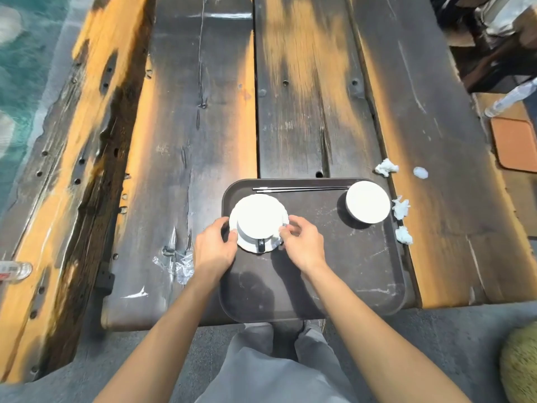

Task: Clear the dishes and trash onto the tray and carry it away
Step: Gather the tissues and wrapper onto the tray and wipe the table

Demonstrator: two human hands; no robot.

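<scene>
Both hands grip the stacked dishes at the tray's near-left area: the left hand (215, 248) pinches the saucer (247, 242) rim, the right hand (302, 242) holds the opposite edge, seemingly with a crumpled wrapper under its fingers. The cup (258, 225) sits on the saucer. To set it well, keep the stack level and lower it flat onto the tray (334, 271), clear of the chopsticks (302, 188) and second bowl (368, 205). Tissue wads (386, 167) remain on the tabletop (189, 126) just right of the tray.
</scene>
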